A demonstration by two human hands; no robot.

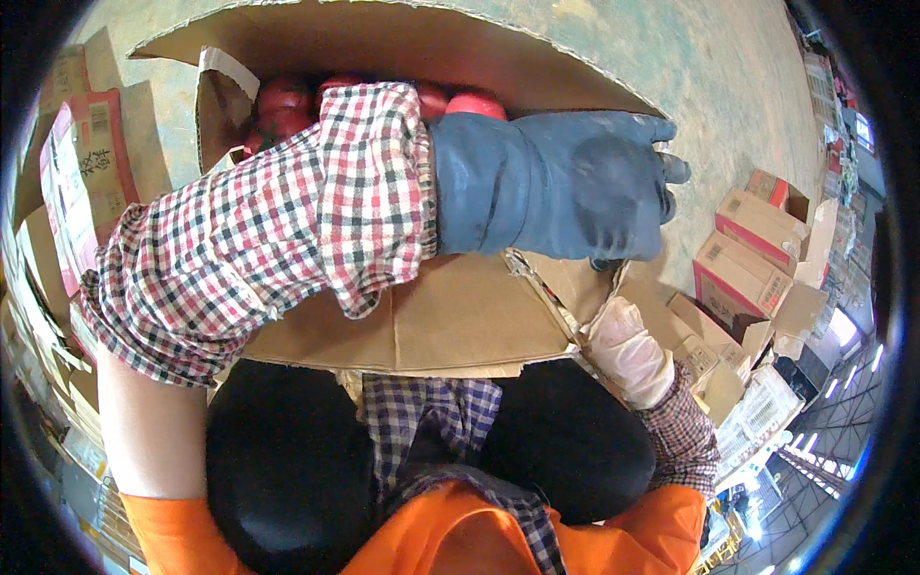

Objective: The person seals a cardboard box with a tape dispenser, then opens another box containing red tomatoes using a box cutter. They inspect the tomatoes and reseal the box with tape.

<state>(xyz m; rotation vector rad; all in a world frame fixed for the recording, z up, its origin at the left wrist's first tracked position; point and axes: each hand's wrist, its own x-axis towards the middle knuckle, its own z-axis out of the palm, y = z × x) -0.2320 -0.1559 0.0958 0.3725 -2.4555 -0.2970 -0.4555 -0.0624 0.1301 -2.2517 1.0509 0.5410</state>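
Observation:
An open cardboard box (460,323) stands before my knees, its far flap (402,43) raised. Several shiny, round dark-red items (284,97) lie inside, with a brighter red one (476,106) beside my glove cuff. They are partly covered, so their kind is unclear. My left hand (611,187), in a blue-grey rubber glove, reaches across the box to its right end. Its fingers point right with gaps between them; the palm side is hidden. My right hand (632,352), in a whitish glove, is against the near right corner; its fingertips are hidden by cardboard.
Red-and-tan cartons (744,277) stand to the right on the concrete floor (719,86), some with open flaps. At left are a printed carton (100,158) and stacked flattened cardboard (47,287). My black-clad knees (287,453) press close to the box's near side.

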